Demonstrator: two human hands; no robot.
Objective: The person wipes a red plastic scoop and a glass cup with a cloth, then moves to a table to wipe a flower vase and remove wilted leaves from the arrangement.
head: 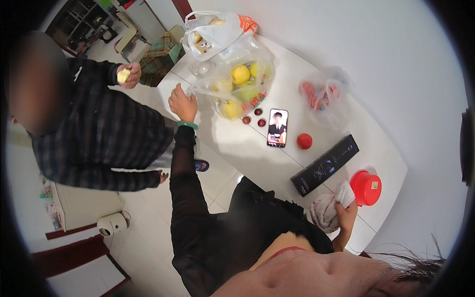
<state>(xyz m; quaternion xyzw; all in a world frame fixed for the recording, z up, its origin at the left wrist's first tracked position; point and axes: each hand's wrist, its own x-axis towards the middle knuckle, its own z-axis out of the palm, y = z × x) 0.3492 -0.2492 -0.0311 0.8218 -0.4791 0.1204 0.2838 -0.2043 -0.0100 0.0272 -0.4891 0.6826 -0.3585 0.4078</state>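
Observation:
My left hand point(183, 104), with a green bangle at its wrist, is over the near left edge of the white table. Its fingers touch or nearly touch the gathered end of a clear plastic bag point(222, 97) of yellow and green fruit; whether they grip it I cannot tell. My right hand point(346, 217) is closed on a pale towel point(326, 209) beside an upturned red plastic bowl point(365, 188). Between my hands lie several small dark red fruits point(261, 122), a lit phone point(277, 128), a round red thing point(304, 141) and a long black box point(324, 165).
A full white plastic bag point(219, 35) stands at the table's far end. A clear bag with red items point(323, 96) lies by the wall. At the left stands a person in a dark checked jacket point(107, 133), holding a piece of pale food point(123, 76).

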